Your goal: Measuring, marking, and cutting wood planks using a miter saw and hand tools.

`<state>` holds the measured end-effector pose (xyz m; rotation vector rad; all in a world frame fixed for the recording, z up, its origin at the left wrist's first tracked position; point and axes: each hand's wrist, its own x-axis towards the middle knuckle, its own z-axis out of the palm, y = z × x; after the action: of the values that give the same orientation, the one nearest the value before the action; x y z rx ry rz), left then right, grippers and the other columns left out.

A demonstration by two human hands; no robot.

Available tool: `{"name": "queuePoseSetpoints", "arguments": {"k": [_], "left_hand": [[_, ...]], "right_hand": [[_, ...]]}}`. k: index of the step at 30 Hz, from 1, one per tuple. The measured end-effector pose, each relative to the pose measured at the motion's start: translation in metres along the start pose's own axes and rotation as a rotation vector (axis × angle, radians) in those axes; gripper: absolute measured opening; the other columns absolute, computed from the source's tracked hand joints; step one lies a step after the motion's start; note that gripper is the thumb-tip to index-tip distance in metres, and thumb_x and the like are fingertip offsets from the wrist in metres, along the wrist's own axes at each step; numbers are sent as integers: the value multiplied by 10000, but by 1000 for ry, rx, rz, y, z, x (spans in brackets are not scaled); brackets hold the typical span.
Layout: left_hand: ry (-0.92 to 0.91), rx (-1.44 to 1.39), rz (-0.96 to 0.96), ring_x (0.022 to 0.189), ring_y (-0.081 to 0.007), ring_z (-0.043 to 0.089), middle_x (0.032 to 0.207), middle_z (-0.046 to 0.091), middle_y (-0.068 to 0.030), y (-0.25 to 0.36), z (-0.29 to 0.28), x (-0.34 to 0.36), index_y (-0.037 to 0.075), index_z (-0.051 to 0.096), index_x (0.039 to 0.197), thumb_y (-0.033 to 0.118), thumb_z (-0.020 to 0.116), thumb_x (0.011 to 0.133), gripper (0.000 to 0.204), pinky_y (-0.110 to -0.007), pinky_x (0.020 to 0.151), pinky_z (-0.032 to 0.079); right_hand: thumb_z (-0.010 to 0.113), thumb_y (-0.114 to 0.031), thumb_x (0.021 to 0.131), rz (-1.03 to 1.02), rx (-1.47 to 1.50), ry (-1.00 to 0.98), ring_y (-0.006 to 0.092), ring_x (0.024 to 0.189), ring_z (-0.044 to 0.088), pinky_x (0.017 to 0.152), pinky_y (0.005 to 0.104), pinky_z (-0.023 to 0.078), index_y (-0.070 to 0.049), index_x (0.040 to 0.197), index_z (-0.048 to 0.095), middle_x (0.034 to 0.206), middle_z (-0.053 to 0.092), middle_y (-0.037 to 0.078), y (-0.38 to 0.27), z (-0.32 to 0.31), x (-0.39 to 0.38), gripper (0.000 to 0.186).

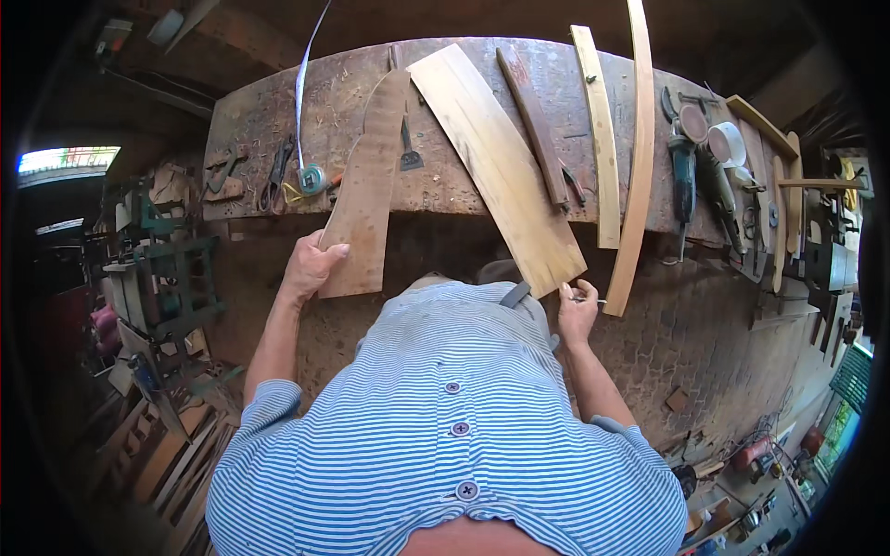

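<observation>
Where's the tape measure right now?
In the head view, the tape measure lies on the workbench's left part, near its front edge, left of the brown board in the left hand.

Brn board (369,185), wavy L edge, & pale plank (496,157), both jutting past bench (445,190); slim stick (591,299) nr plank's end.

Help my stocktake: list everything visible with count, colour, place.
Wooden workbench: 1, brown, upper middle
Curved wooden board: 1, brown, bench left
Broad wooden plank: 1, pale tan, centre
Narrow wooden bar: 1, dark brown, beside plank
Thin wooden strips: 2, light tan, bench right
Round tape measure: 1, teal, bench left
Flat scraper: 1, dark, beside board
Cylindrical power tool: 1, teal, bench right
Assorted clutter: uncountable, mixed, margins
Striped shirt: 1, blue-white, lower middle
Left hand: 1, bare, on board
Right hand: 1, bare, holding thin implement
</observation>
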<state>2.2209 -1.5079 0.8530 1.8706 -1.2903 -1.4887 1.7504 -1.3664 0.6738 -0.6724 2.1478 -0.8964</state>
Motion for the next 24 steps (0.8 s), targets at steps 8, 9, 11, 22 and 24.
{"name": "queuePoseSetpoints", "arguments": {"k": [8, 9, 11, 22, 24], "left_hand": [[-429, 911, 233, 718, -203, 660, 736, 658, -81, 103, -47, 96, 22, 701, 933, 191, 751, 900, 180, -384, 705, 536], [-430, 997, 553, 726, -254, 668, 732, 643, -83, 99, -42, 128, 40, 682, 894, 180, 737, 882, 150, -413, 680, 534], [-482, 1167, 979, 821, -291, 677, 807, 654, -70, 105, -25, 189, 85, 671, 837, 145, 695, 860, 69, -436, 697, 528], [-560, 1348, 1524, 1381, -323, 500, 1404, 583, -158, 99, 38, 411, 85, 685, 830, 153, 683, 789, 79, -500, 1056, 398], [-632, 1411, 1467, 1463, -349, 438, 1491, 541, -188, 96, 34, 418, 83, 714, 845, 147, 687, 791, 88, -540, 1123, 371]], "right_hand": [[732, -179, 999, 422, 527, -124, 170, 909, 686, 775, 301, 568, 38, 1308, 584, 1166, 694, 129, 44, 52, 28, 406], [724, -171, 1006, 369, 558, -44, 178, 929, 691, 788, 322, 574, 24, 1266, 585, 1142, 695, 102, 42, 61, 28, 353], [713, -158, 1017, 386, 621, 63, 174, 971, 680, 838, 316, 564, 31, 1214, 612, 1088, 705, 66, 24, 71, 22, 291], [831, -173, 888, 42, -188, 682, 397, 1100, 672, 956, 465, 528, -33, 1360, 607, 1214, 711, 200, -38, 113, -10, 541], [858, -193, 847, -149, -314, 569, 436, 1172, 616, 1021, 511, 482, -50, 1359, 600, 1236, 684, 215, -54, 133, -21, 591]]}}
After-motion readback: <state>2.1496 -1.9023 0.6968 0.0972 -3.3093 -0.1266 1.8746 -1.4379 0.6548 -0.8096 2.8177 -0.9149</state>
